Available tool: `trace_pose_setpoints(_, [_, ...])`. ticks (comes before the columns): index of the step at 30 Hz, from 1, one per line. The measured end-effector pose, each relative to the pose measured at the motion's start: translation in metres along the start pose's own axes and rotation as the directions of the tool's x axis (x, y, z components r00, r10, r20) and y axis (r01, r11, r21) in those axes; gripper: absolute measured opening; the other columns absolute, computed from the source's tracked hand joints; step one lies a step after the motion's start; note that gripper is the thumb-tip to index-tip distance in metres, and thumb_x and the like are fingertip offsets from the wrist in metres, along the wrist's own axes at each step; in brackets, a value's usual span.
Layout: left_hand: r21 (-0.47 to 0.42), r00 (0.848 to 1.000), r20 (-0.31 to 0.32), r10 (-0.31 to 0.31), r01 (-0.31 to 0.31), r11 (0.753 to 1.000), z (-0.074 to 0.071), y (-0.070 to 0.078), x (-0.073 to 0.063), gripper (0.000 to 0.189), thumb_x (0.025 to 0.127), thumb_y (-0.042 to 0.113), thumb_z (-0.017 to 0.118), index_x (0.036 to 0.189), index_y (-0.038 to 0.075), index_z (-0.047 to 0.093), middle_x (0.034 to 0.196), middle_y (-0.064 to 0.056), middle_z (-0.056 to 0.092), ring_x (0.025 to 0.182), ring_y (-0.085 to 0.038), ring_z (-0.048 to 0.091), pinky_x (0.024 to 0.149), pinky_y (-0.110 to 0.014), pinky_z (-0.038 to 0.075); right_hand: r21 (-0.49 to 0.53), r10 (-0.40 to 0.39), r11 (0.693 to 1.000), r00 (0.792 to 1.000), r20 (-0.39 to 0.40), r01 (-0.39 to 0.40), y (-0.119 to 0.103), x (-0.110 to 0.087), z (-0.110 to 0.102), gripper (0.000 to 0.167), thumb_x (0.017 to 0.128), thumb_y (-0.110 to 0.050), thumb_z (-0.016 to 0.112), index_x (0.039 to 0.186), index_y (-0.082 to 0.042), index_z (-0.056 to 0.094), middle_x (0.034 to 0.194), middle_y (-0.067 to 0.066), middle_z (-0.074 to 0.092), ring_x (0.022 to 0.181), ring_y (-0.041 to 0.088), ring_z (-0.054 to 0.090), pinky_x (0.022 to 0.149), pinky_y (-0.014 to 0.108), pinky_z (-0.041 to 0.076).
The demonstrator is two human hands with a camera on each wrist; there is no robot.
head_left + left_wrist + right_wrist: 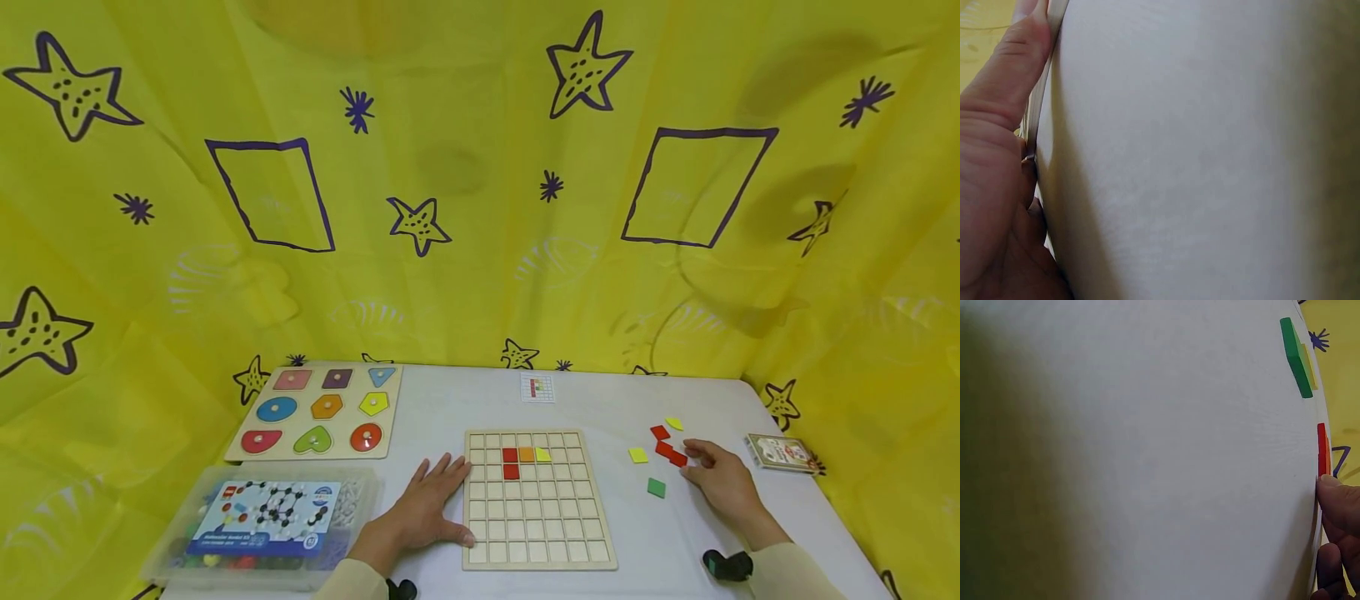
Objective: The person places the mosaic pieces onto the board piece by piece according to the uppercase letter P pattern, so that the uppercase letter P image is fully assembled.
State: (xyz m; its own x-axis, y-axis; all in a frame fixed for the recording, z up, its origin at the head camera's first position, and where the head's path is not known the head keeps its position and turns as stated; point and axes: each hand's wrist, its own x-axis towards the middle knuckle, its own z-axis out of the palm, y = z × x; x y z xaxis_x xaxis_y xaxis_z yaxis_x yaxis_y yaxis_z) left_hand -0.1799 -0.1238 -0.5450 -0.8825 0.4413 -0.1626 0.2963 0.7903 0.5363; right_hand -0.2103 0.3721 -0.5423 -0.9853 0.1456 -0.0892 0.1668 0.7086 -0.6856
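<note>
My left hand [429, 510] lies spread along the left side of a wooden grid board [528, 530], its thumb and fingertips touching the rim. Two red tiles, an orange tile [527, 454] and a yellow tile [543, 455] sit in the upper cells of the board. At the right, my right hand [722, 483] has its thumb and a fingertip at the end of a red tile [678, 459]; whether they pinch it cannot be told. The thumb touches a red tile [1322, 450] in the right wrist view. Other red tiles, two yellow ones and a green tile [656, 487] lie nearby.
Behind the board lies a small pattern card [537, 387]. A wooden shape puzzle [345, 427] and a clear plastic box [262, 525] stand at the left. At the right edge is a small card box [783, 452]. A yellow curtain [480, 283] encloses the table.
</note>
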Motion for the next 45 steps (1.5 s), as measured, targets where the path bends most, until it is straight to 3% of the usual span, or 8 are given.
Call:
trace_pose_setpoints(6, [0.004,1.000,-0.003,0.010,-0.010,1.000,0.0003,0.0005,-0.0006,0.115,0.071,0.056,0.091,0.164,0.011,0.039,0.172,-0.008,0.035,0.163,-0.034,0.019,0.134,-0.059,0.007,0.002,0.021,1.000,1.000,-0.012,-0.021,0.0002,0.0006,0.0004,0.051,0.098,-0.008,0.067,0.145,0.007,0.054,0.135,0.033,0.059,0.116,0.044,0.051,0.099,0.057,0.048])
trace_pose_setpoints(14, [-0.007,1.000,-0.003,0.004,-0.004,1.000,-0.0002,0.0000,-0.0008,0.115,0.071,0.056,0.092,0.164,0.012,0.038,0.172,-0.008,0.035,0.163,-0.034,0.019,0.134,-0.059,0.006,0.003,0.014,1.000,1.000,-0.025,-0.014,-0.0027,0.0020,0.0039,0.045,0.099,-0.005,0.065,0.142,0.009,0.056,0.129,0.030,0.063,0.108,0.037,0.054,0.088,0.041,0.049])
trace_pose_setpoints(18, [-0.016,1.000,0.001,0.004,-0.004,1.000,0.0002,0.0007,-0.0010,0.115,0.072,0.055,0.092,0.164,0.012,0.039,0.172,-0.008,0.035,0.163,-0.034,0.019,0.134,-0.059,0.006,0.007,0.036,0.999,0.999,-0.019,-0.036,-0.0017,0.0023,0.0060,0.048,0.100,-0.006,0.064,0.145,0.009,0.053,0.132,0.031,0.060,0.114,0.042,0.053,0.098,0.055,0.052])
trace_pose_setpoints(22, [-0.012,1.000,0.001,0.004,-0.004,1.000,0.0000,0.0008,-0.0011,0.115,0.072,0.055,0.091,0.164,0.012,0.038,0.172,-0.008,0.035,0.163,-0.034,0.019,0.134,-0.059,0.006,-0.004,0.046,0.999,0.999,0.005,-0.046,-0.0016,0.0031,0.0057,0.051,0.101,-0.010,0.065,0.146,0.009,0.051,0.140,0.035,0.054,0.124,0.049,0.049,0.109,0.068,0.044])
trace_pose_setpoints(31, [-0.008,1.000,0.002,0.001,-0.001,1.000,-0.0005,0.0008,-0.0011,0.115,0.072,0.056,0.091,0.164,0.012,0.038,0.172,-0.008,0.035,0.163,-0.034,0.019,0.134,-0.059,0.007,-0.050,0.014,0.999,1.000,0.005,-0.014,-0.0021,0.0034,0.0051,0.039,0.102,-0.008,0.063,0.136,0.010,0.061,0.136,0.038,0.054,0.118,0.050,0.051,0.105,0.070,0.045])
trace_pose_setpoints(38, [-0.006,1.000,0.004,0.004,-0.004,1.000,-0.0005,0.0012,-0.0018,0.115,0.072,0.056,0.091,0.164,0.011,0.038,0.172,-0.008,0.034,0.164,-0.034,0.019,0.134,-0.058,0.007,-0.014,0.000,1.000,0.999,-0.046,0.000,-0.0021,0.0006,0.0049,0.040,0.103,-0.010,0.065,0.138,0.008,0.059,0.129,0.032,0.060,0.110,0.042,0.053,0.092,0.054,0.050])
trace_pose_setpoints(45, [0.000,1.000,0.005,-0.003,0.003,1.000,-0.0010,0.0017,-0.0011,0.115,0.072,0.056,0.091,0.164,0.012,0.038,0.172,-0.008,0.034,0.163,-0.034,0.019,0.134,-0.059,0.007,0.038,-0.006,0.999,0.997,-0.080,0.009,-0.0033,-0.0023,0.0086,0.041,0.104,-0.011,0.065,0.142,0.003,0.060,0.132,0.028,0.064,0.116,0.039,0.056,0.088,0.034,0.054])
